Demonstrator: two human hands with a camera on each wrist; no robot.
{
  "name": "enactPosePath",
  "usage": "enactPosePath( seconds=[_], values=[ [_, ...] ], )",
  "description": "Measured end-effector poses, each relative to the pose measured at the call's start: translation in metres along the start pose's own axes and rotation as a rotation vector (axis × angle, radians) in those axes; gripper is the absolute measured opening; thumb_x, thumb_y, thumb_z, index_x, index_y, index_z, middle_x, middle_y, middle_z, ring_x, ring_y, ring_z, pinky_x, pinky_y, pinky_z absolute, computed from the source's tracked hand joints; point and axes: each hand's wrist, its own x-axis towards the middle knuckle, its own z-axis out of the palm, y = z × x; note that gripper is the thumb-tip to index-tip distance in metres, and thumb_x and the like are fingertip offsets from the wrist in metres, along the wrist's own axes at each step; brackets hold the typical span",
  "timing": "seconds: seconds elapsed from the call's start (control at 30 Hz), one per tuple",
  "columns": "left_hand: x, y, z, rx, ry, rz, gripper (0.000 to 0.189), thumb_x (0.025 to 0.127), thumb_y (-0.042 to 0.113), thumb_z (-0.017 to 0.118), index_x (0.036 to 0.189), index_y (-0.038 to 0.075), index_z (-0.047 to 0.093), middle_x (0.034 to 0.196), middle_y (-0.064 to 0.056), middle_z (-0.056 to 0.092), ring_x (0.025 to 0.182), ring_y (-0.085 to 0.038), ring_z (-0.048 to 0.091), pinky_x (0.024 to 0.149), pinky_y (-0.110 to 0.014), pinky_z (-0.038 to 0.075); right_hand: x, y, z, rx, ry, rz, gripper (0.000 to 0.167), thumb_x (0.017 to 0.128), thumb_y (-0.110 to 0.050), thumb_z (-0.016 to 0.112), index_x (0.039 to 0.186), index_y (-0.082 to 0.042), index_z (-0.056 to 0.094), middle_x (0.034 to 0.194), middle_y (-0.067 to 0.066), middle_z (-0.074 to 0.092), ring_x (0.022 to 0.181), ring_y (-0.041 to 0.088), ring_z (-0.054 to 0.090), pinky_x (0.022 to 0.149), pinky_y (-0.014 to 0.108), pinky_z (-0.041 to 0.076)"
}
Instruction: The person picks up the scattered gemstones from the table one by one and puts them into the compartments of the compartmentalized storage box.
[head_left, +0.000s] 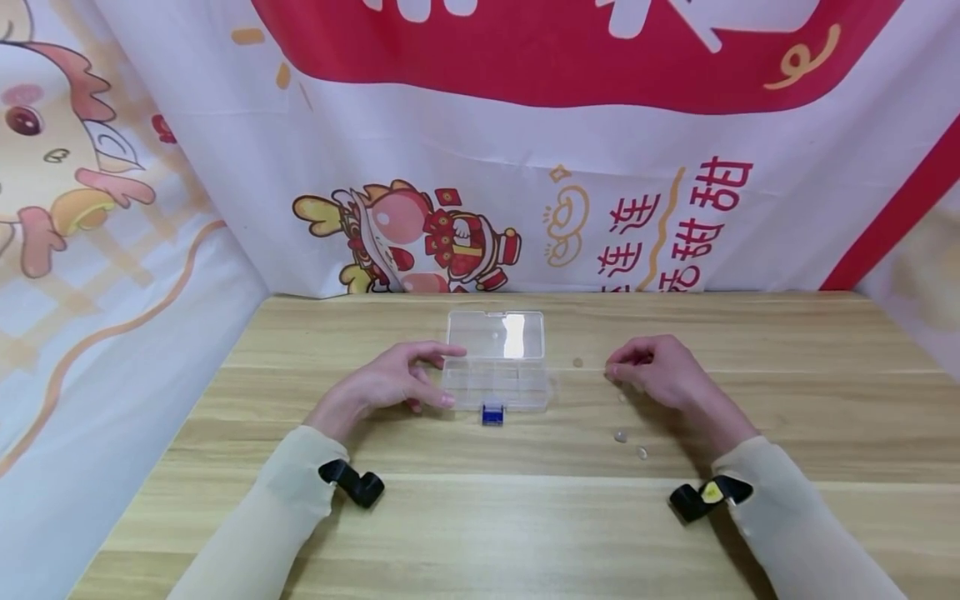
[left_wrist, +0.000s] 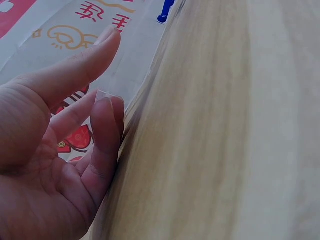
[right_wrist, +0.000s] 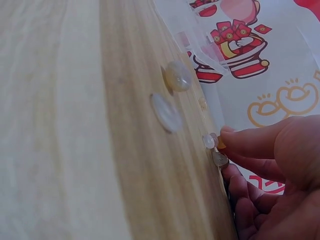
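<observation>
A clear plastic compartment box [head_left: 495, 385] stands on the wooden table with its lid [head_left: 480, 329] raised toward the back and a blue latch [head_left: 492, 415] at its front. My left hand [head_left: 397, 375] rests at the box's left side, index finger extended by the lid hinge, thumb by the front corner. Off to the right, my right hand [head_left: 660, 367] has thumb and fingertips down at the table, pinching a small orange-tinted stone [right_wrist: 220, 143]. Near those fingertips lie a whitish stone [right_wrist: 208, 141] and a clear one [right_wrist: 220, 159].
Between box and right forearm, small translucent stones lie scattered: a rounded one [head_left: 620, 436], a flat oval one [head_left: 642, 452] and a brownish one [head_left: 577, 362]. A printed cloth [head_left: 450, 125] hangs behind the wooden table [head_left: 480, 533]. Each wrist wears a black camera mount.
</observation>
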Motion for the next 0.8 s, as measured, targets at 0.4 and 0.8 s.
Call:
enactPosePath(
  seconds=[0.4,0.8],
  values=[
    [0.001,0.0,0.0,0.006,-0.039,0.034,0.075,0.083,0.012,0.091,0.15,0.025,0.06,0.103,-0.006,0.063,0.082,-0.021,0.054,0.062,-0.024,0.053,-0.007,-0.013,0.0,0.044,0.072,-0.091,0.025,0.107,-0.027,0.065,0.122,-0.01,0.074,0.115,0.012,0.072,0.102,0.025,0.062,0.083,0.031,0.051],
    [0.0,0.001,0.002,-0.009,-0.044,0.043,0.076,0.083,0.011,0.091,0.151,0.025,0.06,0.101,-0.004,0.058,0.08,-0.019,0.052,0.062,-0.024,0.052,-0.017,-0.052,0.014,0.175,0.061,-0.144,0.024,0.105,-0.024,0.069,0.122,-0.008,0.074,0.113,0.01,0.074,0.101,0.024,0.065,0.083,0.033,0.056]
  ],
)
